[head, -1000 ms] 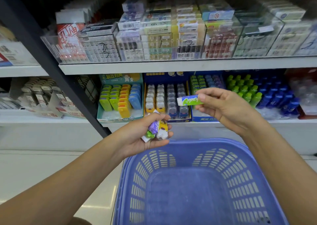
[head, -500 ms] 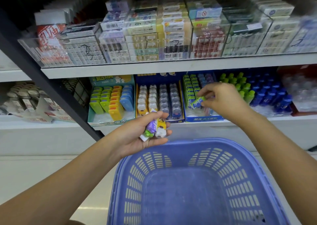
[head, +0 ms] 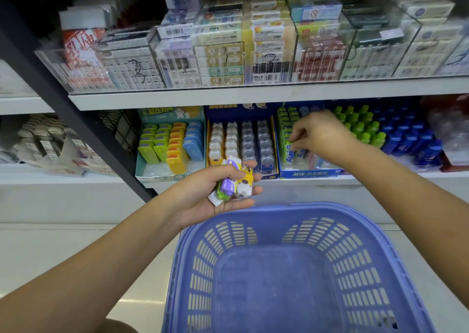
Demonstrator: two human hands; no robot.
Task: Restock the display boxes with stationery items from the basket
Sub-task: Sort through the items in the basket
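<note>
The green packet (head: 288, 152) stands on end in the front of the blue display box (head: 308, 174), at the near end of a row of like green packets. The right hand (head: 318, 134) reaches over the box, and its fingertips pinch the packet's top end. The fingers cover that end, and the hand hides most of the box's right side. The writing on the packet is too small to read.

The left hand (head: 210, 193) is held palm-up, well apart from the right, just in front of the shelf edge. Its fingers curl around a bundle of small items (head: 234, 184): one purple, one green, one yellow and white. The fingers hide how many there are.

Below both hands is the blue basket (head: 279, 209). Its near end is cut off by the bottom of the picture.

Left of the blue box sits a yellow display box (head: 238, 139) of white and grey pieces, partly behind the left hand. Further left is a teal display box (head: 172, 142) of green, yellow and blue pieces. To the right stand green bottles (head: 360, 127) and blue bottles (head: 411, 139). On the upper shelf (head: 228, 95), clear bins (head: 253, 63) hold stacked packs, blurred, with unreadable labels.
</note>
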